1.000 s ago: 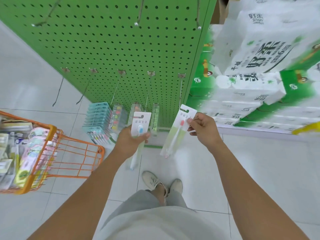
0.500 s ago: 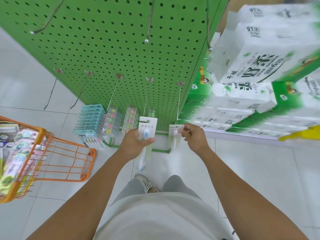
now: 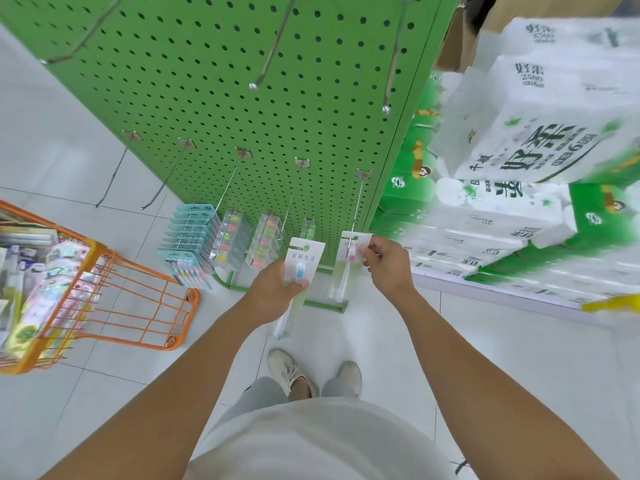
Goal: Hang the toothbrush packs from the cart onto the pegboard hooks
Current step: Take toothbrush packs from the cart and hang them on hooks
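Observation:
My right hand (image 3: 386,268) pinches the top of a pink-bristled toothbrush pack (image 3: 348,268), whose card sits at the tip of the rightmost lower hook (image 3: 356,216) on the green pegboard (image 3: 242,109). My left hand (image 3: 277,289) grips a blue-bristled toothbrush pack (image 3: 299,271) upright, just left of that hook and in front of the neighbouring hook (image 3: 289,209). The orange cart (image 3: 138,306) at the left holds several more packs (image 3: 45,296).
Lower hooks further left carry rows of hung toothbrush packs (image 3: 194,244). Two bare hooks (image 3: 114,174) stick out at the far left, and longer hooks (image 3: 273,50) jut from the board higher up. Stacked tissue packs (image 3: 519,150) fill the shelf at right. My shoes (image 3: 294,372) stand on white tiles.
My right hand carried the pink pack left and down onto the tip of the rightmost hook. My left hand stayed in front of the board with the blue pack.

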